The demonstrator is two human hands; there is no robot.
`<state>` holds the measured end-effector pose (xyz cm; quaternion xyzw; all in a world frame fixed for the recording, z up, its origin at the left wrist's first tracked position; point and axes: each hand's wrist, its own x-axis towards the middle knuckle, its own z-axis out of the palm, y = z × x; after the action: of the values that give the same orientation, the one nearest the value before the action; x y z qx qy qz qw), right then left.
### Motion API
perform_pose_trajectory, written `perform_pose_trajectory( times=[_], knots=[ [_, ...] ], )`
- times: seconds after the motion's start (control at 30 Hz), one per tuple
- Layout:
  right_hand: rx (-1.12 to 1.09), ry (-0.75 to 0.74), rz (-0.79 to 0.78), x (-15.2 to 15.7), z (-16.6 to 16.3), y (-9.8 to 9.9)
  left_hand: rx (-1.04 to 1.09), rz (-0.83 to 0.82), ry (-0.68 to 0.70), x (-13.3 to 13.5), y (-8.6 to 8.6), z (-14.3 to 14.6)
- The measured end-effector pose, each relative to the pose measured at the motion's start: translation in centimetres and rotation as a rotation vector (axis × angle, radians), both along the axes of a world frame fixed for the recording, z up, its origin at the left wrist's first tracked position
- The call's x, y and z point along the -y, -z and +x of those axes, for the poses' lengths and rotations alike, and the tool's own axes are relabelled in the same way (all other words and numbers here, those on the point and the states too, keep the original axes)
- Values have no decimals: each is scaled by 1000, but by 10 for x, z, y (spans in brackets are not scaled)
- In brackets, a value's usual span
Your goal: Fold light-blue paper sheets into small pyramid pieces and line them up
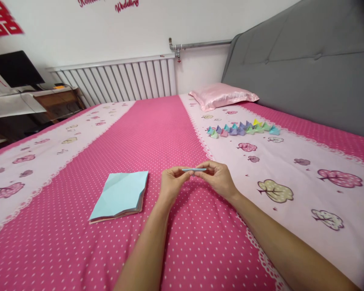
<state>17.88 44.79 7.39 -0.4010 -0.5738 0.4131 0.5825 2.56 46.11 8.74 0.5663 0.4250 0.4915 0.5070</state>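
Observation:
A small folded piece of light blue paper (pixel 194 169) is held up edge-on between both hands, so only its thin side shows. My left hand (pixel 172 182) pinches its left end between thumb and fingers. At the right end, my right hand (pixel 220 178) grips it the same way, the two thumbs close together below it. To the left of my hands, a stack of square paper sheets (pixel 121 192) lies on the bed with a light blue sheet on top. How the held paper is folded inside cannot be made out.
Several small folded paper pieces (pixel 242 129) in blue, purple, green, pink and yellow stand in rows on the bedspread (pixel 157 137). Behind them lies a pink pillow (pixel 223 96) by the grey headboard (pixel 300 60). A radiator (pixel 118 79) and a desk with a monitor (pixel 16 68) are farther back.

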Motion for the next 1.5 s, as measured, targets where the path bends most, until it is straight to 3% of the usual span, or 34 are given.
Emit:
perform_pose_trajectory(
  times=[0.2,0.43,0.73,1.07,1.3,1.5],
  knots=[
    [56,-57,62,2,2,-3,-3,56,44,2,-4,0],
    [227,125,150,2,2,-6,-129,114,6,6,-5,3],
    [68,92,24,4,-3,-6,-228,267,-126,11,-7,8],
    [8,45,-76,1,7,-10,-217,317,-129,11,-5,4],
    [-64,230,-87,-8,23,-6,-103,225,-264,3,-4,-5],
    [110,-15,63,2,12,-15,-181,388,-137,1,-4,-2]
  ],
)
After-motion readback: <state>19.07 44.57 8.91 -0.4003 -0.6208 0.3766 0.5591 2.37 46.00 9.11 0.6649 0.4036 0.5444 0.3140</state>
